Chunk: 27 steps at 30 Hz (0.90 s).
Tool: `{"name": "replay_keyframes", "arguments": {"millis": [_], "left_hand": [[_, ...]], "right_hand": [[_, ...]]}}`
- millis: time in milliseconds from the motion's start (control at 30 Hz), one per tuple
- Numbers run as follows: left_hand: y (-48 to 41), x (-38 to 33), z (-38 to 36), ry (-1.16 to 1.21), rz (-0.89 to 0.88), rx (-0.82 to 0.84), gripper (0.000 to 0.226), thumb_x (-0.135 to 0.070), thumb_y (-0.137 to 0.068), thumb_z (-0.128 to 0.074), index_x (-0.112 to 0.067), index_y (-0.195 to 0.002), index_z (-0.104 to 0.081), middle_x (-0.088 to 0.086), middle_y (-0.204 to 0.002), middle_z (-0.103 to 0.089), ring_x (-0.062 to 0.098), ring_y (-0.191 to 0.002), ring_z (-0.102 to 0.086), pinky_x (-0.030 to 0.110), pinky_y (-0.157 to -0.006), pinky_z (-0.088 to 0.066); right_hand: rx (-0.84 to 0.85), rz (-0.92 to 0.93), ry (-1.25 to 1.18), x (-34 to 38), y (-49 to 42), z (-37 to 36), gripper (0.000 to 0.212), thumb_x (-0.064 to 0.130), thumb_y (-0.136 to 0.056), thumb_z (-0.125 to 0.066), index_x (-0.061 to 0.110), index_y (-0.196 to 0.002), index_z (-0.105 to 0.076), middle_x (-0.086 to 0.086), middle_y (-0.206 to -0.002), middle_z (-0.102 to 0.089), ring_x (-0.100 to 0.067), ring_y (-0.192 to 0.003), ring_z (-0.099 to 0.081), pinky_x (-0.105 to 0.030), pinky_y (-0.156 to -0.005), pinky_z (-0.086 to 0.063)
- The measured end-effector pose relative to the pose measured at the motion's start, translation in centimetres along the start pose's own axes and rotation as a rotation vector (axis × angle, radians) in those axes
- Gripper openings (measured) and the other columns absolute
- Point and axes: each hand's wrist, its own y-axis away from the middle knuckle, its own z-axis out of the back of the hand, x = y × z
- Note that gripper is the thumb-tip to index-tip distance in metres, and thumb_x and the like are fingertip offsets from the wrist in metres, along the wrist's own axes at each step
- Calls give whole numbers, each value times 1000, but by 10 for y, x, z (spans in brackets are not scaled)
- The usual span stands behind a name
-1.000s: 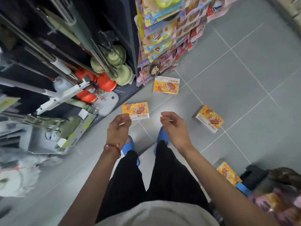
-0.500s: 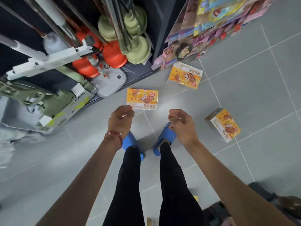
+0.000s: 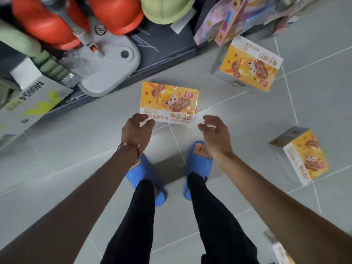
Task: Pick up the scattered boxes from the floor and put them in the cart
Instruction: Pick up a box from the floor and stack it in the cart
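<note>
Nearest box: lay flat on floor, far edge near shelf base.
Left hand: was loosely spread over its near-left corner; contact unclear.
Right hand: was relaxed and spread, just beside near-right corner.

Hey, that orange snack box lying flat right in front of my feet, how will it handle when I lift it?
The orange box looks like stiff cardboard with crisp edges, so it should probably keep its shape. It lies flat on the tiled floor, so it is unlikely to roll or tip. Its smooth printed face may be slippery.
</note>
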Motion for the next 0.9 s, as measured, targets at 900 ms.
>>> {"name": "replay_keyframes", "arguments": {"millis": [900], "left_hand": [[-106, 48, -38, 37, 77, -204, 69, -76, -73, -47, -26, -121, -50, 7, -105, -60, 34, -100, -55, 41, -90, -44]], "right_hand": [[85, 37, 20, -35, -108, -71, 43, 52, -102, -56, 18, -126, -49, -1, -117, -63, -15, -108, -66, -27, -80, -52]]}}
